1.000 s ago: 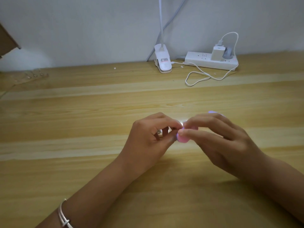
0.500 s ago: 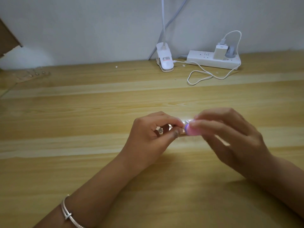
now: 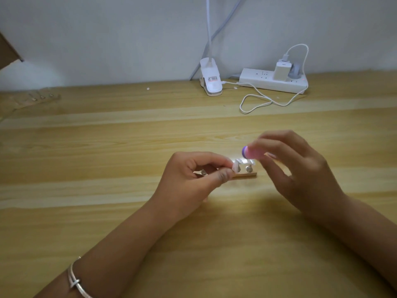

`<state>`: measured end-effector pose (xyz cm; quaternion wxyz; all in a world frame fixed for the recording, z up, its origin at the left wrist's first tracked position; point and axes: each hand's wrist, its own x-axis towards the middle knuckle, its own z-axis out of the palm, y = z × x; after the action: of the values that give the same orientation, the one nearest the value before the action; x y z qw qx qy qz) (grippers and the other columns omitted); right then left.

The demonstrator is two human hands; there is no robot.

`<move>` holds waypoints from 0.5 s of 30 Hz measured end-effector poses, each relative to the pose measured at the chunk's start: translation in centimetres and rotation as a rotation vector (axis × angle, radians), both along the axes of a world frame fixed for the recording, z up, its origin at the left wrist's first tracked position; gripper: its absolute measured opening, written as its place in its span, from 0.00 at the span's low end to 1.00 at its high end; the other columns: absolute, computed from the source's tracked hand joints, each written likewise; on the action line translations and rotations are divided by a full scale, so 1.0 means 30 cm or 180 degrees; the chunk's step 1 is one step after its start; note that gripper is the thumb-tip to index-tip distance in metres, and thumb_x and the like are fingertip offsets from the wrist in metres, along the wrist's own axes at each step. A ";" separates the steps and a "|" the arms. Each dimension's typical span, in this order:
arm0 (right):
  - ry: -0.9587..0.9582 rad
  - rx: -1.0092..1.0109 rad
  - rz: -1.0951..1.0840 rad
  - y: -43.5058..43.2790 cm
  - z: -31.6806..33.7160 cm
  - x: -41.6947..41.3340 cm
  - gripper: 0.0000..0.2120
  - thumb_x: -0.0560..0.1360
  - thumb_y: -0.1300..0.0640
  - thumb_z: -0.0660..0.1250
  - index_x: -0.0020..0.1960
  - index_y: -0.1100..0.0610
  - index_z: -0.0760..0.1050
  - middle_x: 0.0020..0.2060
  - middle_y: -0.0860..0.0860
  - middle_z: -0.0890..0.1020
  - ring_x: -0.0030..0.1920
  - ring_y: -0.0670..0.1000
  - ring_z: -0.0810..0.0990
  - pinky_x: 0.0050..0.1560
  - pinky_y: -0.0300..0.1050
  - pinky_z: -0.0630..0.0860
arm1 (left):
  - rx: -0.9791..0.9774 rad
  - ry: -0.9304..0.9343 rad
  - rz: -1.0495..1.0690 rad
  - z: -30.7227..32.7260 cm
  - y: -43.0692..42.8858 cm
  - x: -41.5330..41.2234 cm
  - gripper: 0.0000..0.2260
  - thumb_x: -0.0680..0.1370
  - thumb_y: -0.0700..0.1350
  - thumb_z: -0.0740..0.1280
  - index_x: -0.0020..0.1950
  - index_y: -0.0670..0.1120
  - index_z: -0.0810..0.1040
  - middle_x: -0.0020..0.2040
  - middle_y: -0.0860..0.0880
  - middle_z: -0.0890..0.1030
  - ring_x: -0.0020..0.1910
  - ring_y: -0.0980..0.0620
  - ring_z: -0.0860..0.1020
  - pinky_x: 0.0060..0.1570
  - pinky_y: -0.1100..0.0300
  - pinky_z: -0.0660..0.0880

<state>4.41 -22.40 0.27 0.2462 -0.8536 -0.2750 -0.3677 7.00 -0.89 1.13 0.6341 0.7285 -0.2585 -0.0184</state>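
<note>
My left hand (image 3: 189, 179) pinches the left end of a small wooden strip (image 3: 247, 174) between thumb and forefinger. The strip carries white fittings and round metal studs, and it lies on the desk (image 3: 107, 147) well in front of the power strip (image 3: 257, 81), on my side of it. My right hand (image 3: 300, 168) holds a small pink cylinder (image 3: 252, 153) with a purple end in its fingertips, the other fingers loosely curled. The cylinder sits just above the wooden strip's right end, also well in front of the power strip. It is blurred, so I cannot tell whether the two touch. A white charger (image 3: 281, 70) is plugged into the power strip, and its cable (image 3: 257, 102) loops just in front. A white clip lamp base (image 3: 211, 82) stands just left of the power strip.
</note>
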 end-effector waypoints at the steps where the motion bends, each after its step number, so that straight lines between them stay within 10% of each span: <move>1: 0.0013 0.0091 0.0057 0.001 0.003 -0.003 0.09 0.77 0.71 0.70 0.55 0.63 0.83 0.51 0.58 0.82 0.51 0.56 0.82 0.53 0.52 0.80 | 0.0002 -0.0003 0.0018 0.001 -0.002 -0.001 0.02 0.72 0.35 0.75 0.44 0.40 0.85 0.32 0.56 0.80 0.25 0.60 0.71 0.24 0.65 0.69; 15: -0.0020 -0.0077 -0.0285 -0.029 0.002 0.022 0.08 0.78 0.69 0.68 0.54 0.63 0.83 0.50 0.55 0.83 0.50 0.56 0.82 0.55 0.46 0.79 | -0.0666 0.0262 0.0874 -0.016 0.020 0.043 0.06 0.73 0.36 0.73 0.43 0.47 0.84 0.42 0.52 0.84 0.41 0.55 0.77 0.38 0.62 0.74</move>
<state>5.06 -23.29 0.35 0.2183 -0.8668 -0.2417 -0.3776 8.28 -0.30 0.65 0.7130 0.6857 -0.1309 0.0656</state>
